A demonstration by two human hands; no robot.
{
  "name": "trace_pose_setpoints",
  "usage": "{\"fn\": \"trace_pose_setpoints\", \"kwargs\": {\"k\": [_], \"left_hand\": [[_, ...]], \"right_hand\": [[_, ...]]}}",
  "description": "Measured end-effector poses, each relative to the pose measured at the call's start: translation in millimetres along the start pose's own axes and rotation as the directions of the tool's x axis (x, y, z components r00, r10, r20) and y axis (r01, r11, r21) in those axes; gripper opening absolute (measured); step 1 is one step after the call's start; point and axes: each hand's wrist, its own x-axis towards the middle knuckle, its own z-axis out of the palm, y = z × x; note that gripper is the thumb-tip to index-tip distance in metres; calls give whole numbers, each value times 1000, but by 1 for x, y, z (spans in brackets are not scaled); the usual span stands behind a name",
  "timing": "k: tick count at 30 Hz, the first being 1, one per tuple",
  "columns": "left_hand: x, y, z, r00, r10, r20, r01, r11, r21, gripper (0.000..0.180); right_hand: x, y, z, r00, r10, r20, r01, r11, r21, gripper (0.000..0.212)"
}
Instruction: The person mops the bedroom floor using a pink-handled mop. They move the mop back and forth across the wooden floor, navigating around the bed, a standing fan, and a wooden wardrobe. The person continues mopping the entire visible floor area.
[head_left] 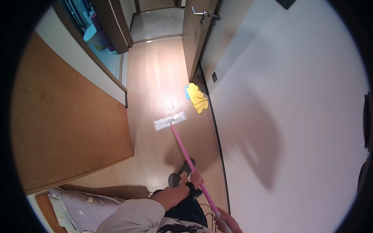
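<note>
A flat mop with a pink pole [182, 147] and a white rectangular head [170, 120] stretches away from me over the floor. The head lies flat on the wooden boards, its pole slanting back to my body. My left hand [196, 179], with a black band at the wrist, is wrapped round the middle of the pole. Lower and to the right, my right hand [227, 221] grips the pole close to its top end. Beyond the head, on its right, a crumpled yellow cloth [198, 99] lies on the floor, partly over a blue cloth [187, 92].
A brown door [196, 35] stands ajar beside the white right wall [295, 97]. At left is a large wooden cabinet [74, 116]; a bed [87, 207] lies behind it. A doorway at upper left shows a toilet [90, 33]. Dark cables [211, 211] trail near my legs.
</note>
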Motion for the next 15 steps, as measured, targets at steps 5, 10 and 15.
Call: {"fn": "trace_pose_setpoints", "kwargs": {"k": [5,10,15], "left_hand": [[-19,-15,63,885,-430,-180,290,811,-508,24],[76,35,55,885,-387,-258,303,901,-311,21],[241,102,-14,970,-144,-195,240,688,685,9]], "right_hand": [[-31,-29,9,999,-27,32,24,996,85,69],[19,-82,60,999,-17,50,7,981,194,73],[127,-145,143,989,-68,128,50,989,142,72]]}}
